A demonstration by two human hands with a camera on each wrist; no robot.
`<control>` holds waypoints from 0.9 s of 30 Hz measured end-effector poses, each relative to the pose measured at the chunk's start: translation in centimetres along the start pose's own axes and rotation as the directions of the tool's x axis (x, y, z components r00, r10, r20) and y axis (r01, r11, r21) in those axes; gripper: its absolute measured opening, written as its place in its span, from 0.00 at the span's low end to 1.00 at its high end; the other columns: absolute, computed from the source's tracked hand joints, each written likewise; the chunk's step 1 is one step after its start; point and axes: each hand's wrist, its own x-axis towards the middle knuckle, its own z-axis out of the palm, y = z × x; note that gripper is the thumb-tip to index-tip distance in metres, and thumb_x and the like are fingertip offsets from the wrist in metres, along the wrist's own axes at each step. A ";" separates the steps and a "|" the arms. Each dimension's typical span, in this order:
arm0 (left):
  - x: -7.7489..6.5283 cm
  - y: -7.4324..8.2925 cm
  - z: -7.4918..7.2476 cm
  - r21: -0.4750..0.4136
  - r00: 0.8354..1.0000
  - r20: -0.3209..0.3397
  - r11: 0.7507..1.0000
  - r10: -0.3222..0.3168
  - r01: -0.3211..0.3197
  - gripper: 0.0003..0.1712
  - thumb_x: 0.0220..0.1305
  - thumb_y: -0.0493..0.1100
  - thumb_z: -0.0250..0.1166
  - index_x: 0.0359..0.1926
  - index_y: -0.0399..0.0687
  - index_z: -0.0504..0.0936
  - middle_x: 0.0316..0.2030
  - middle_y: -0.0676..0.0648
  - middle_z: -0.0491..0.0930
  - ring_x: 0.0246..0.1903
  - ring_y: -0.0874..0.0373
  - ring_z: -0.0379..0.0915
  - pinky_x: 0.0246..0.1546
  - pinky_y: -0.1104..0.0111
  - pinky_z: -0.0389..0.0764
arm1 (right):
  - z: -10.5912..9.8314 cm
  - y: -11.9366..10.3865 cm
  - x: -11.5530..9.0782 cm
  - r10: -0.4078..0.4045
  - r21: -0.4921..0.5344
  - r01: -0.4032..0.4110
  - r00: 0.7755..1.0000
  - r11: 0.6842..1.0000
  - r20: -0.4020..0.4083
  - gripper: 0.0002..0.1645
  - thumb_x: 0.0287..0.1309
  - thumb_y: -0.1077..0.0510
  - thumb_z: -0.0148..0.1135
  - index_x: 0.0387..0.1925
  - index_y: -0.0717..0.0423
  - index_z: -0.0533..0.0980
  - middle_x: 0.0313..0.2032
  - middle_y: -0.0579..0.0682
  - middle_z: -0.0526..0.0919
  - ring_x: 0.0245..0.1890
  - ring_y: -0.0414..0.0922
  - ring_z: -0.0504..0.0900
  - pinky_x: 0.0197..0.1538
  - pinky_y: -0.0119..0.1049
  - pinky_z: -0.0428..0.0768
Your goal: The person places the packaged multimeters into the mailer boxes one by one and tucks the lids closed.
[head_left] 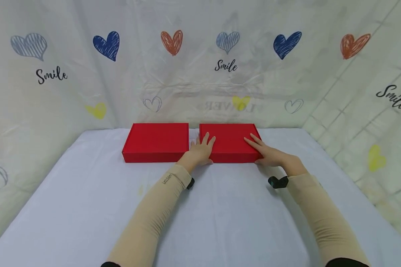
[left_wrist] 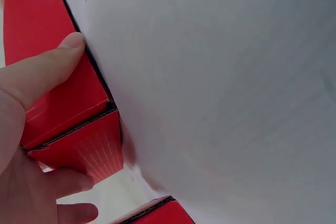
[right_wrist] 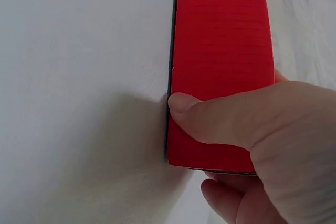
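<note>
Two flat red cardboard boxes lie side by side at the back of the table. My left hand [head_left: 200, 151] grips the right-hand red box [head_left: 228, 139] at its front left corner. In the left wrist view, the thumb [left_wrist: 55, 69] lies across the front face and fingers reach round the side. At the front right corner, my right hand [head_left: 270, 154] holds the same box. Its thumb [right_wrist: 210, 116] presses the front face in the right wrist view, while fingers spread over the top and side in the head view.
The left-hand red box [head_left: 157, 139] stands just across a narrow gap, close to the left hand. A white cloth [head_left: 220, 215] covers the table. Behind it hangs a pale curtain [head_left: 194, 78] printed with hearts and words.
</note>
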 end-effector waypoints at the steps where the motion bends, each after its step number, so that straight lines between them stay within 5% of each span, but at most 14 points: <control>1: 0.0 0.0 0.0 -0.008 1.000 0.005 1.000 0.001 -0.001 0.61 0.65 0.53 0.71 0.83 0.49 0.38 0.81 0.40 0.33 0.78 0.32 0.34 0.74 0.42 0.52 | 0.0 0.0 0.0 0.003 -0.002 -0.003 1.000 1.000 0.007 0.55 0.65 0.69 0.62 0.82 0.52 0.41 0.80 0.62 0.28 0.74 0.73 0.42 0.64 0.65 0.71; 5: -0.2 0.2 0.1 -0.032 1.000 0.025 0.999 0.010 -0.010 0.60 0.68 0.52 0.69 0.83 0.49 0.35 0.81 0.40 0.30 0.78 0.32 0.31 0.74 0.42 0.50 | 0.1 -0.2 -0.2 0.034 -0.030 -0.034 0.999 0.999 0.025 0.56 0.65 0.68 0.62 0.82 0.51 0.40 0.80 0.61 0.28 0.74 0.73 0.44 0.62 0.62 0.75; 11: -0.1 0.0 0.3 0.007 1.000 0.002 1.000 0.022 -0.022 0.59 0.68 0.54 0.68 0.83 0.50 0.36 0.81 0.40 0.31 0.78 0.32 0.34 0.74 0.42 0.52 | 0.1 -0.9 -0.3 0.067 -0.126 -0.067 0.998 0.990 0.001 0.57 0.63 0.64 0.66 0.82 0.50 0.41 0.80 0.62 0.31 0.67 0.71 0.61 0.51 0.50 0.82; 20: -0.7 -0.6 -0.6 0.118 0.998 -0.051 0.992 0.038 -0.032 0.54 0.68 0.58 0.68 0.83 0.54 0.46 0.81 0.43 0.43 0.78 0.37 0.41 0.73 0.44 0.57 | -0.4 -1.3 -0.3 0.099 -0.176 -0.103 0.995 0.979 -0.031 0.54 0.66 0.52 0.67 0.82 0.49 0.46 0.80 0.63 0.36 0.73 0.73 0.52 0.63 0.67 0.71; 27: -2.3 -3.3 -1.4 0.074 0.988 -0.152 0.997 0.040 -0.028 0.48 0.71 0.60 0.63 0.83 0.59 0.49 0.81 0.45 0.46 0.78 0.38 0.42 0.74 0.43 0.52 | -1.3 -1.9 -1.3 0.149 -0.187 -0.166 0.983 0.968 -0.104 0.52 0.70 0.40 0.61 0.82 0.51 0.46 0.80 0.64 0.40 0.75 0.72 0.49 0.64 0.72 0.67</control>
